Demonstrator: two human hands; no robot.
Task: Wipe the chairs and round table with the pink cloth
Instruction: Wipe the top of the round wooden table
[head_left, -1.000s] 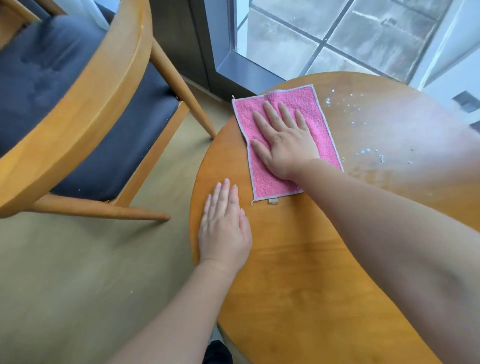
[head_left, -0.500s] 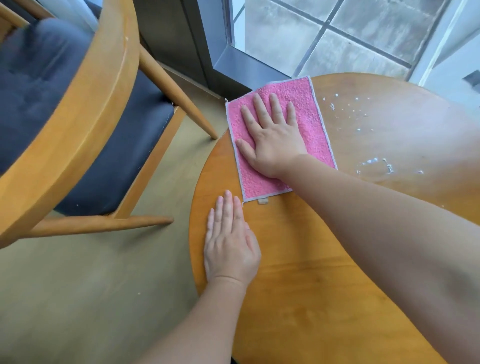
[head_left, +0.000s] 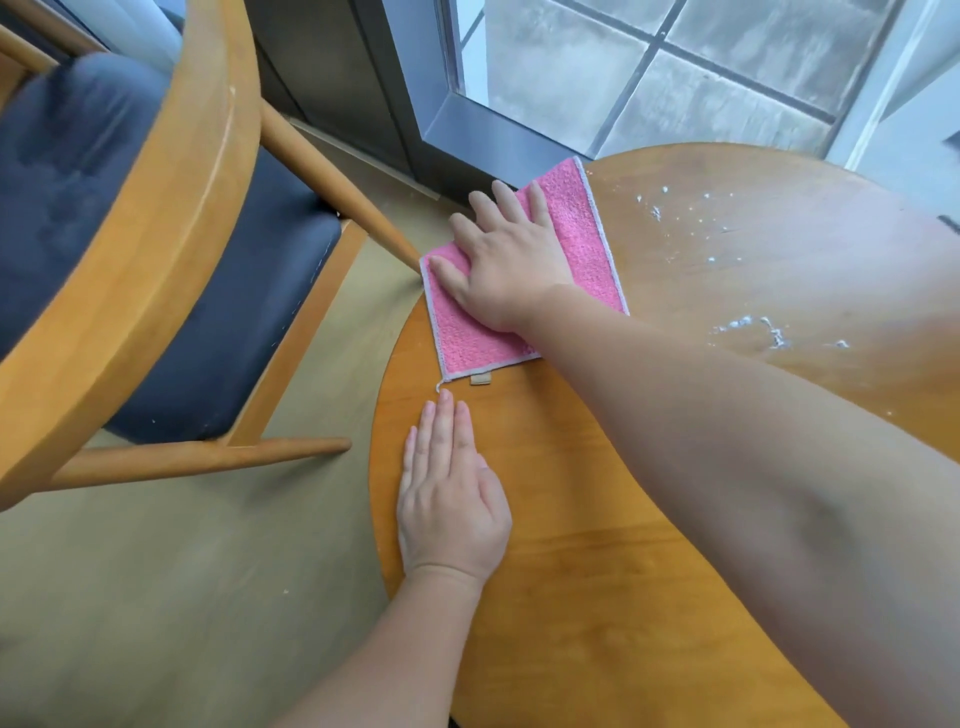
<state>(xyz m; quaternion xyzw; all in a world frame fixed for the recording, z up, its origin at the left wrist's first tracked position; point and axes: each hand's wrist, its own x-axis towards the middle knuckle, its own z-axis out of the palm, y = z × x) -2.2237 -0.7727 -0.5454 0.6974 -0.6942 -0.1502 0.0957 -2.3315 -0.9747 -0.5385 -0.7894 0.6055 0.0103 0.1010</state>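
The pink cloth (head_left: 582, 249) lies flat at the far left edge of the round wooden table (head_left: 597, 545), its left side reaching the rim. My right hand (head_left: 506, 254) presses on it with straight, spread fingers, the fingertips past the table's edge. My left hand (head_left: 449, 493) rests flat on the tabletop near the left rim, just below the cloth's lower corner. A wooden chair (head_left: 171, 218) with a dark blue cushion (head_left: 244, 332) stands to the left of the table.
White specks and smears (head_left: 753, 327) lie on the tabletop to the right of the cloth. A glass door with a dark metal frame (head_left: 467, 130) runs behind the table. The chair's leg (head_left: 343, 192) slants close to the table's rim.
My right hand has slid the cloth leftward and away from me, up to the table's far left rim. My left hand has stayed flat on the table.
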